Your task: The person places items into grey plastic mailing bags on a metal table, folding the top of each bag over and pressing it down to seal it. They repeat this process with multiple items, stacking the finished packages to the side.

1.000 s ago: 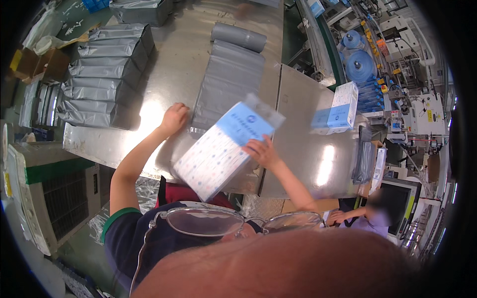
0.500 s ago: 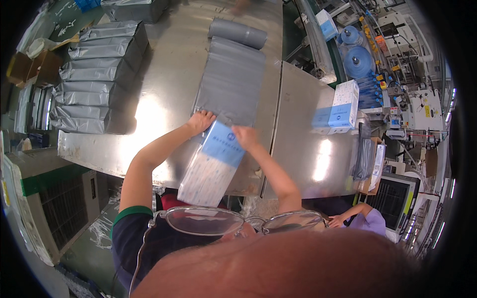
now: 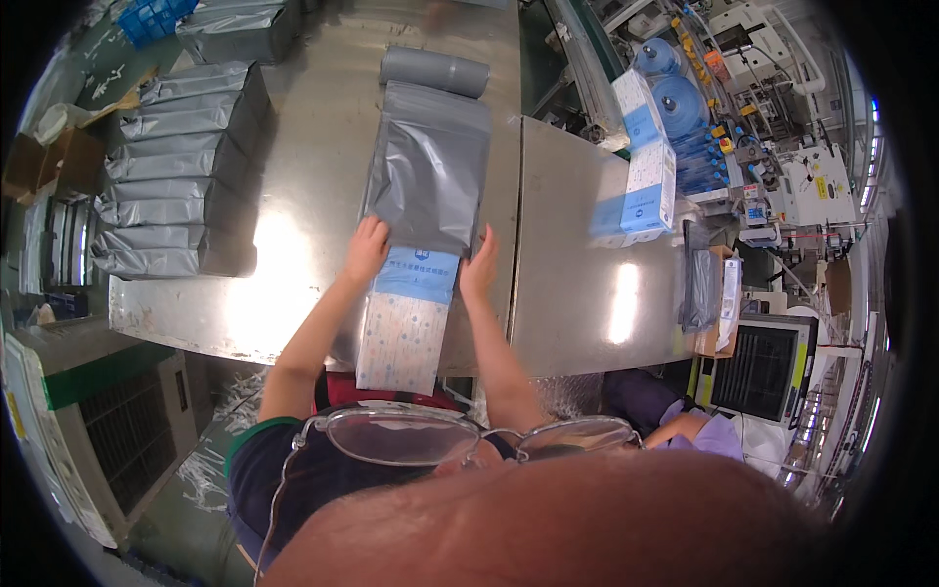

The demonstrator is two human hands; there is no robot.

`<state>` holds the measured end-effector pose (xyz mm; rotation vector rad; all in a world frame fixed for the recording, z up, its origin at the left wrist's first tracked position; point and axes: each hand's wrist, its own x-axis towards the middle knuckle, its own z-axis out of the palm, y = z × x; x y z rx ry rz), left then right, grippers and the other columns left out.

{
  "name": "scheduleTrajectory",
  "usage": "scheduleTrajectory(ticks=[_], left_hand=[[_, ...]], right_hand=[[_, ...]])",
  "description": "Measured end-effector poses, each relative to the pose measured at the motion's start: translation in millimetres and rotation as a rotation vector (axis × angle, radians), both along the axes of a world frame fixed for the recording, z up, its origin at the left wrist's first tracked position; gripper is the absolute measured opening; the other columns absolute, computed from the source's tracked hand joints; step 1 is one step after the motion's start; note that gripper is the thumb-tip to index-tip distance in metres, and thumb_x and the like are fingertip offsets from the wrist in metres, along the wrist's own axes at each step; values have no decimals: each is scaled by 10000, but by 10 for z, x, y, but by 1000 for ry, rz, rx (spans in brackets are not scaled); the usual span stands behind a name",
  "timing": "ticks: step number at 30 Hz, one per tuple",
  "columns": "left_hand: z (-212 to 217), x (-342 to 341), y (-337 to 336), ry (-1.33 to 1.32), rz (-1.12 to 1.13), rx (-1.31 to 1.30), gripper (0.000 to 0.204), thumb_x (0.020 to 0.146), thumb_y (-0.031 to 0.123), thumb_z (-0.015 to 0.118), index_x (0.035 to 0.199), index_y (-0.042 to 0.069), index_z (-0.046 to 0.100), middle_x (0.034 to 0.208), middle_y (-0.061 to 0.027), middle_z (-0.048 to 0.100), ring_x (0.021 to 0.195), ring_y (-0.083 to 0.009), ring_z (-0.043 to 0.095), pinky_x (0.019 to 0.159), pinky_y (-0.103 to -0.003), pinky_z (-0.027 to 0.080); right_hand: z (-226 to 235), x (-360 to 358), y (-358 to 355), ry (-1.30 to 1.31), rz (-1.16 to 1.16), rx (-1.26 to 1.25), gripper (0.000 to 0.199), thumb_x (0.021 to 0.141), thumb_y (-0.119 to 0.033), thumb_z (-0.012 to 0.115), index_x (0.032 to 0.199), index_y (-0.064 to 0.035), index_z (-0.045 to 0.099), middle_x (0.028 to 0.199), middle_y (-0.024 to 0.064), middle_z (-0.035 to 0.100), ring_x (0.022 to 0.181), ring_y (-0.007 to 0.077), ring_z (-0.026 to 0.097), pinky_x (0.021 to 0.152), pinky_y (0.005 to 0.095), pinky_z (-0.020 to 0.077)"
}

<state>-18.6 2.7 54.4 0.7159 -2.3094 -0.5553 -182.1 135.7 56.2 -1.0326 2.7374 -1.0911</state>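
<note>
- Both of my hands sit at the mouth of a grey plastic bag (image 3: 430, 176) that lies flat on the steel table (image 3: 293, 147), its far end still wound into a roll.
- My left hand (image 3: 367, 249) closes on the left corner of the bag's open end, fingers curled over the film.
- My right hand (image 3: 479, 269) grips the right corner the same way, thumb side toward the middle.
- Between my hands lies a flat white packet with a blue band (image 3: 409, 318), its blue end at the bag's mouth; I cannot tell whether that end is already under the film.
- The packet's pale patterned end hangs past the near edge of the table, toward my body.
- A stack of filled grey bags (image 3: 171, 171) lies on the left part of the table, well apart from my hands.
- A second steel table (image 3: 587, 293) stands just beside the first one, on my right.
- White and blue boxes (image 3: 646, 181) stand upright on that second table, near its far edge.
- A monitor (image 3: 753, 372) sits low on the right, beyond the second table, with another person's sleeve (image 3: 704, 430) near it.
</note>
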Motion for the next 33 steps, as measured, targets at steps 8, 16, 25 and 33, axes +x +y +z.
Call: scheduleTrajectory(ticks=[8, 16, 25, 33], left_hand=[[-224, 520, 323, -837, -15, 517, 174, 723, 114, 417, 845, 25, 504, 868, -132, 537, 795, -296, 522, 634, -380, 425], [-221, 1183, 620, -502, -172, 432, 123, 654, 170, 514, 625, 55, 547, 595, -146, 523, 554, -291, 524, 504, -381, 414], [-237, 1365, 1023, -120, 129, 1129, 201, 721, 130, 563, 583, -5, 507, 516, -71, 519, 467, -121, 473, 459, -242, 377], [-329, 1386, 927, 65, -101, 1442, 143, 785, 78, 448, 742, -5, 556, 649, -31, 551, 571, -75, 479, 535, -220, 394]], right_hand=[[-257, 140, 369, -274, 319, 478, 243, 725, -173, 443, 814, 18, 564, 779, 233, 540, 769, 342, 528, 634, 383, 420], [-174, 434, 1096, -362, 450, 375, 161, 658, -89, 469, 758, -8, 566, 758, 182, 561, 710, 339, 538, 606, 399, 425], [342, 1058, 989, -354, 620, 206, 172, 678, -198, 610, 790, -72, 575, 640, 59, 529, 542, 182, 506, 504, 258, 393], [-187, 1703, 259, -568, 538, -226, 108, 668, -65, 603, 699, -18, 511, 614, 53, 446, 521, 117, 431, 480, 226, 360]])
